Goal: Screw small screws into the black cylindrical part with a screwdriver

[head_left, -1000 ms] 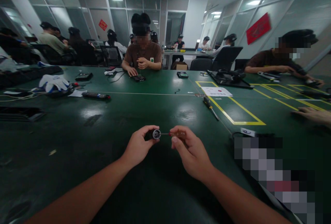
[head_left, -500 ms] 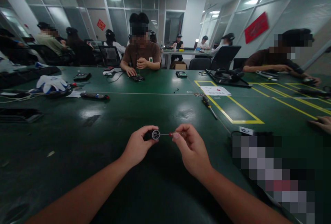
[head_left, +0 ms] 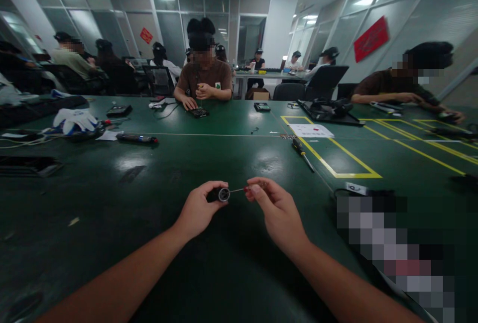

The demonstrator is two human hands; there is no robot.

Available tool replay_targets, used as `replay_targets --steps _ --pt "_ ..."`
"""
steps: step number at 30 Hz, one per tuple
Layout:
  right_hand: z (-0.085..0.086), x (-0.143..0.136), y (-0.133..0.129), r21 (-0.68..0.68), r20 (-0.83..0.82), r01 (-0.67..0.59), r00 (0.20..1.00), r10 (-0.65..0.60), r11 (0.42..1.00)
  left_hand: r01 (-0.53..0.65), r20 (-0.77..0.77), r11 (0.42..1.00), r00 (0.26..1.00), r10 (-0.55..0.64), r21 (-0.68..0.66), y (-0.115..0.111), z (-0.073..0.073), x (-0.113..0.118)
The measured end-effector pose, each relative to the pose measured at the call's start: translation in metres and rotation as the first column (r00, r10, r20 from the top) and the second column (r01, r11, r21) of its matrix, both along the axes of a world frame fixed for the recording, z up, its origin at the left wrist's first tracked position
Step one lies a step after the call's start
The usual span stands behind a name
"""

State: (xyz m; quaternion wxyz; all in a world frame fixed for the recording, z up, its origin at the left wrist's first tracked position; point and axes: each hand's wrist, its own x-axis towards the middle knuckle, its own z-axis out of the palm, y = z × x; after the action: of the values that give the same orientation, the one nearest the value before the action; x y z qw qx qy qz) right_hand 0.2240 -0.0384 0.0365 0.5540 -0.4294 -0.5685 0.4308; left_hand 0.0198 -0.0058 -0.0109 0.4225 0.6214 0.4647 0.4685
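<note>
My left hand [head_left: 199, 208] is closed round a small black cylinder [head_left: 223, 194] whose round end, with a silver rim, faces me. In my right hand [head_left: 278, 208] is a thin screwdriver [head_left: 239, 190] with a red collar and a handle mostly hidden by the fingers. The slim metal shaft points left, and its tip reaches the cylinder's rim. Whether the tip sits inside the opening or only touches the edge, I cannot tell. Both hands are above the green table [head_left: 224, 163], close to its near side.
A yellow-and-black screwdriver [head_left: 303, 155] lies beyond my right hand, near yellow tape and a white paper sheet [head_left: 310, 130]. White gloves [head_left: 76, 121] and a black tool [head_left: 137, 139] lie to the left. Across the table a person [head_left: 203, 76] works on a small black device [head_left: 199, 112].
My right hand has risen slightly, so the screwdriver shaft now slopes down to the left instead of lying level. My left hand stays nearly still. A hand at the far right edge is gone.
</note>
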Motion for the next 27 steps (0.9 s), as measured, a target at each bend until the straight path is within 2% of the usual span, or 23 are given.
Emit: replay_targets --steps 3,5,7,11,13,21,27 --pt "0.000 0.001 0.008 -0.139 -0.195 0.018 0.980 -0.045 0.990 -0.004 0.010 1.000 1.000 0.004 0.004 0.000 -0.001 0.000" --pt "0.000 0.003 0.011 -0.258 -0.333 -0.085 0.943 -0.006 0.962 -0.011 0.008 1.000 1.000 0.011 0.011 0.001 -0.001 -0.001" --pt "-0.001 0.004 0.013 -0.277 -0.380 -0.113 0.925 -0.001 0.954 -0.019 0.001 1.000 1.000 0.019 0.025 0.001 -0.001 -0.001" --pt "-0.002 0.002 0.011 -0.111 -0.233 0.050 0.970 -0.075 0.993 -0.029 -0.011 0.999 1.000 0.029 0.026 0.000 0.000 -0.001" --pt "-0.002 0.002 0.009 -0.036 -0.145 0.078 0.986 -0.082 0.996 -0.031 -0.010 0.999 0.999 0.031 0.023 0.000 0.001 -0.001" --pt "-0.002 0.001 0.000 0.120 0.049 0.048 0.997 -0.055 0.992 -0.033 -0.029 0.999 0.999 0.034 0.036 -0.001 0.001 0.000" --pt "-0.007 0.004 -0.004 0.211 0.273 -0.053 0.962 -0.007 0.976 -0.024 -0.086 0.995 0.996 0.033 0.099 -0.004 0.005 0.000"
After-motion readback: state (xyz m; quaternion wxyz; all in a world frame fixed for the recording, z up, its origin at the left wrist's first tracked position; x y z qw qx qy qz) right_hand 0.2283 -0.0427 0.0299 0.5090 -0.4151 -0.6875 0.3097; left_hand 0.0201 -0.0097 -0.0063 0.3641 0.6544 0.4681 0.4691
